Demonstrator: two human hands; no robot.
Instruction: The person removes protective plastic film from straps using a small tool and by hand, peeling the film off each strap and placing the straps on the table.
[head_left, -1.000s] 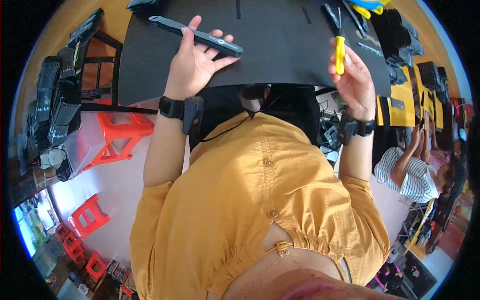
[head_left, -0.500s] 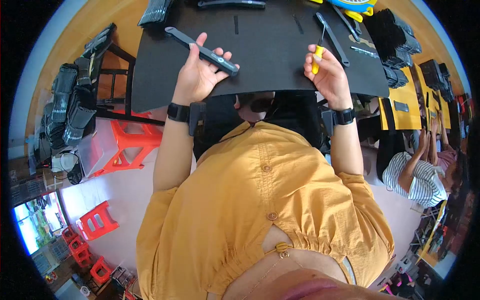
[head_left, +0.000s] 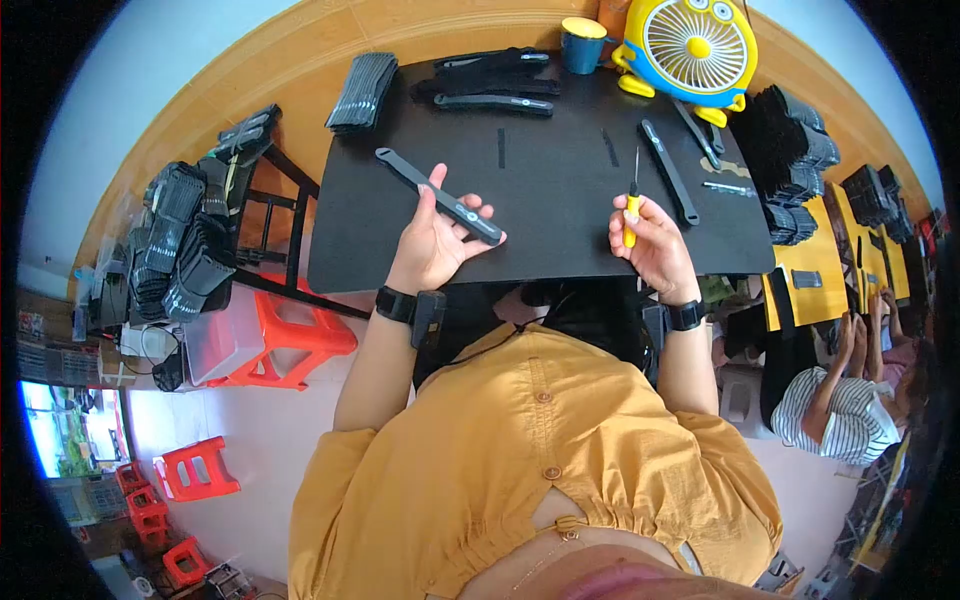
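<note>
My left hand (head_left: 436, 243) is closed round the lower end of a long dark grey strap-like bar (head_left: 434, 192) with a small light round mark and a hole at its far end. The bar slants above the near left part of the black table (head_left: 560, 220). Between thumb and fingers of my right hand (head_left: 660, 248) is a small yellow-handled screwdriver (head_left: 631, 222), its thin metal shaft pointing up and away; its tip is too fine to make out. Screwdriver and bar are well apart. A similar grey bar (head_left: 669, 172) lies on the table beyond my right hand.
More bars (head_left: 495, 104) and a bundle of dark straps (head_left: 362, 92) lie at the back. A blue cup (head_left: 582, 50) and a yellow-blue fan (head_left: 690, 50) stand there too. Stacked straps (head_left: 798, 150) flank the right edge. A red stool (head_left: 290, 340) is left; a person in stripes (head_left: 830, 410) sits right.
The view has tilted up, so the table's back, the cup and the whole fan now show. Both hands keep their holds; the screwdriver's shaft points more nearly straight away from me.
</note>
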